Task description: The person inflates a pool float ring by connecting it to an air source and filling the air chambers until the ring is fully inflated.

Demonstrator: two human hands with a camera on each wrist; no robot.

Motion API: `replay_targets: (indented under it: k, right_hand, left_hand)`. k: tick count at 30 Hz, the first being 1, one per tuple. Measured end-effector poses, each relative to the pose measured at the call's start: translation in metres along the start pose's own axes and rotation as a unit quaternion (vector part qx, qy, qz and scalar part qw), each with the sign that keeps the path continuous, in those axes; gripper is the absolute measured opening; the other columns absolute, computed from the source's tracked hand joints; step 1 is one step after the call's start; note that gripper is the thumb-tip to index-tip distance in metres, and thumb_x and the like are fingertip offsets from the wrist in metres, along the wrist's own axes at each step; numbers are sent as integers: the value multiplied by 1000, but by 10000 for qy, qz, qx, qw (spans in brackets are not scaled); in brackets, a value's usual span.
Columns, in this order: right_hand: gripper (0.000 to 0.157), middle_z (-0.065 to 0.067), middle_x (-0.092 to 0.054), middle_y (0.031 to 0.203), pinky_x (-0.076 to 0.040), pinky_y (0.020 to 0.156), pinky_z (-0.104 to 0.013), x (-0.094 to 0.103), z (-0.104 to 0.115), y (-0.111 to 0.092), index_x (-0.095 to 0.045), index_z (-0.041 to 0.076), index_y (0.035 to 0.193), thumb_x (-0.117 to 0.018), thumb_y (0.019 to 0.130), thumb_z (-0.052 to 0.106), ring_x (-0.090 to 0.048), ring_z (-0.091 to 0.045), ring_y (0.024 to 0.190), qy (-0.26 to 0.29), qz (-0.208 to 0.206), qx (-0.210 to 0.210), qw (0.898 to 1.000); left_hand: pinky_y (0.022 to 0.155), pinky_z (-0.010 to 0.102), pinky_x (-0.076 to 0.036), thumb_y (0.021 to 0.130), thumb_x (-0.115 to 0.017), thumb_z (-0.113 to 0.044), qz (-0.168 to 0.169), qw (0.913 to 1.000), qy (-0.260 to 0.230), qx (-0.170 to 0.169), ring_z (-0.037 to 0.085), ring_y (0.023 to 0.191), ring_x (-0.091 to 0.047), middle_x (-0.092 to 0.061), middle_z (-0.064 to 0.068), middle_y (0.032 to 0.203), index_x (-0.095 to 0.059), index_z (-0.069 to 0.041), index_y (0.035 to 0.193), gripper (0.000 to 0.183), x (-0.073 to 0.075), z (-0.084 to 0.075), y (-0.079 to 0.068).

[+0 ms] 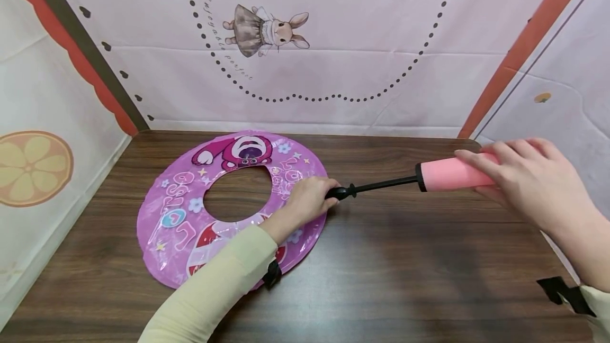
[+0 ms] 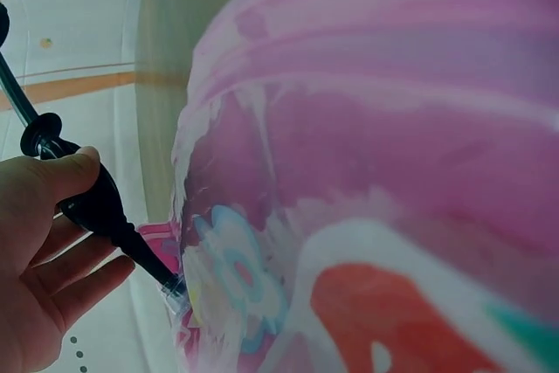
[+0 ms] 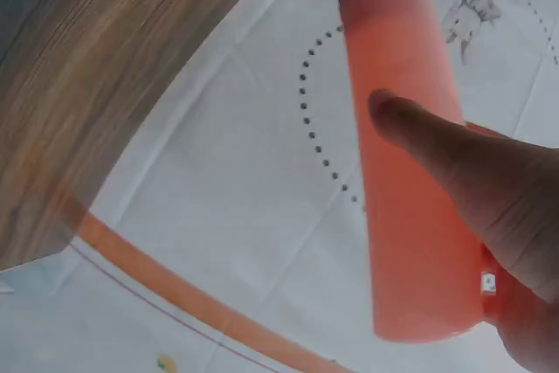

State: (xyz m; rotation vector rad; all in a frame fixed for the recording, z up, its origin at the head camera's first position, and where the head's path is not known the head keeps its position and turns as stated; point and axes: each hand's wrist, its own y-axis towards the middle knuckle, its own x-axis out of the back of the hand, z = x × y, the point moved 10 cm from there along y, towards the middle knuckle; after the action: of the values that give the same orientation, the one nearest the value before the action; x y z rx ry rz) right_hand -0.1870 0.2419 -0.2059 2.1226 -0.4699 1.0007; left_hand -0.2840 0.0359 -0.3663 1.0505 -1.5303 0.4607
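A hand pump with a pink barrel (image 1: 448,174) and a black rod (image 1: 386,184) stretches between my two hands. My right hand (image 1: 529,184) grips the pink barrel, its thumb (image 3: 419,133) lying along the side in the right wrist view. With my left hand (image 1: 307,200) I hold the pump's black nozzle end (image 2: 92,194) between thumb and fingers. In the left wrist view the nozzle tip meets a clear valve (image 2: 177,293) on the edge of the purple swim ring (image 1: 167,216). The ring, printed with a pink bear and flowers, lies on the table, partly filled out and wrinkled at its rim.
The dark wooden table (image 1: 381,290) is bordered by printed cloth walls, with a rabbit picture (image 1: 262,30) on the back one and an orange slice (image 1: 33,168) on the left. Black straps (image 1: 564,292) sit at both wrists.
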Motion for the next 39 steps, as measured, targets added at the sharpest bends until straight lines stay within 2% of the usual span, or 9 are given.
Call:
replay_targets:
  k: [2,6,12,18,25,30,34,36,39]
  right_hand:
    - [47,-13,-58,89,-40,72,-53,-4,4,0,-57,18,117,-56,71,14,-53,-37,84,-7,6,89,10000]
    - [58,-12,-58,90,-39,66,-50,-26,29,10,-58,18,119,-70,64,4,-53,-36,84,12,120,324,9994]
    - [62,-12,-55,87,-41,65,-48,-55,70,34,-60,17,117,-83,59,18,-53,-33,78,-244,7,471,9986]
    - [66,-11,-55,86,-41,65,-45,-66,85,36,-60,16,117,-86,56,23,-52,-32,77,-280,-93,485,9984]
    - [61,-11,-60,90,-42,71,-46,-53,65,25,-59,14,117,-81,61,24,-55,-33,83,57,-274,358,9990]
    - [55,-14,-60,89,-40,74,-50,-31,25,9,-59,14,114,-76,62,21,-55,-37,81,188,-135,-48,9997]
    - [43,-15,-59,89,-38,80,-52,-8,-6,-4,-59,16,112,-60,70,28,-53,-39,81,113,-197,-431,9988]
    - [42,-15,-59,89,-38,80,-53,-3,-8,-4,-59,16,111,-57,71,28,-53,-39,81,77,-296,-412,9987]
    - [46,-16,-59,90,-39,75,-52,-14,12,6,-60,15,112,-68,66,11,-53,-39,82,53,-259,-147,9995]
  left_hand:
    - [73,31,-52,80,-70,-31,6,9999,-116,16,16,84,-66,-70,-2,97,-67,-18,106,29,-2,0,0]
    - [77,32,-52,80,-70,-29,-15,9995,-310,-49,17,87,-66,-70,0,100,-66,-17,107,30,-3,-1,-1]
    - [76,32,-53,79,-72,-27,-320,9983,-372,-305,17,87,-66,-70,1,101,-67,-15,106,30,1,-3,-1]
    - [77,33,-53,79,-72,-26,-297,9980,-371,-415,18,89,-66,-69,1,101,-67,-14,105,30,0,-5,-2]
    - [69,31,-52,78,-72,-29,40,9995,-327,17,17,79,-65,-70,0,93,-67,-18,104,29,-3,1,2]
    - [67,31,-52,79,-71,-31,119,9995,-286,107,18,78,-65,-70,1,93,-67,-19,106,30,-3,2,2]
    - [71,32,-53,80,-70,-31,26,9995,-295,73,19,81,-66,-70,1,96,-66,-17,107,30,-3,3,2]
    - [73,32,-53,80,-70,-31,-10,9995,-301,38,19,83,-66,-70,1,97,-66,-17,106,30,-3,3,2]
    - [75,32,-53,80,-70,-30,-72,9993,-370,-22,19,85,-66,-70,1,99,-66,-16,107,30,-3,2,0]
